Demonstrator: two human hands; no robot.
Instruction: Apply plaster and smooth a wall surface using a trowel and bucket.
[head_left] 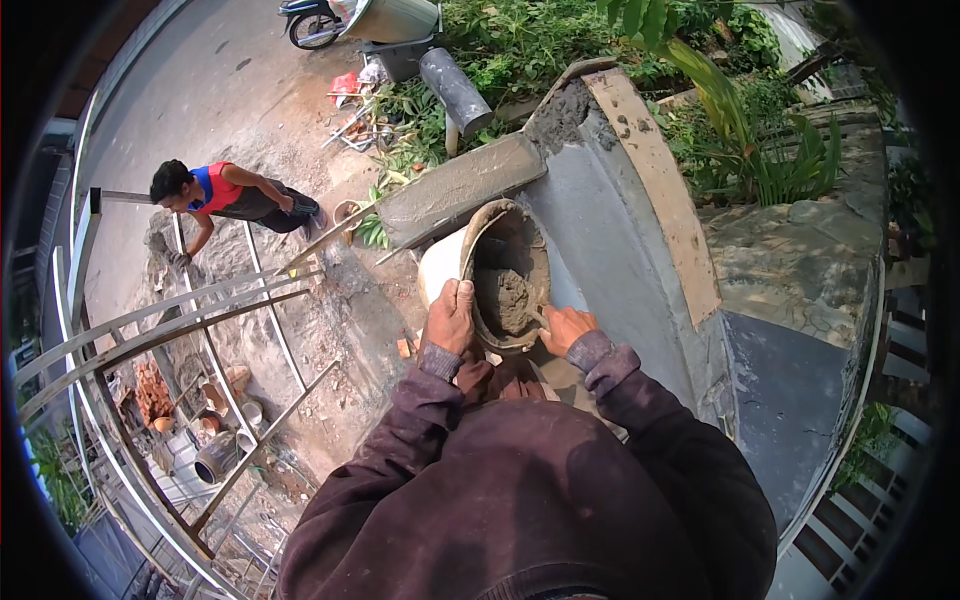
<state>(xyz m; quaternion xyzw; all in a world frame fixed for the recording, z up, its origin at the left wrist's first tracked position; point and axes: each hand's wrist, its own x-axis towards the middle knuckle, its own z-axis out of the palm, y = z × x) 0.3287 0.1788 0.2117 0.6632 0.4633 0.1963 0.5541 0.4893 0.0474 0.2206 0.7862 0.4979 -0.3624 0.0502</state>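
Bucket (445,262) of pale plastic, its inner wall caked with grey, sits tilted just in front of our torso, near the middle of the scene, its mouth turned up and toward 3 o'clock; inside lies a heap of wet mortar (505,300). With the bucket as the clock's hub, our left hand (452,318) grips its edge at 8 o'clock. Our right hand (568,330) is at 4 o'clock, fingers curled by the rim; we cannot tell whether it grasps the rim or a tool. Both dark, dusty sleeves (650,385) reach in from around 6 o'clock.

Near the bucket, at 11 o'clock, runs a grey slab (462,190), and between 2 and 3 we see a smooth grey surface (625,260) edged by a mortar-spotted board (655,180). Farther out, leafy plants (735,130) stand at 2 o'clock and a dark cylinder (457,92) leans just short of 12. At 11, well apart from us, a motorcycle (316,30) is partly in view. Between 9 and 10, a co-worker (238,195) in a red, blue and dark shirt bends forward, one hand by a metal frame (91,215).
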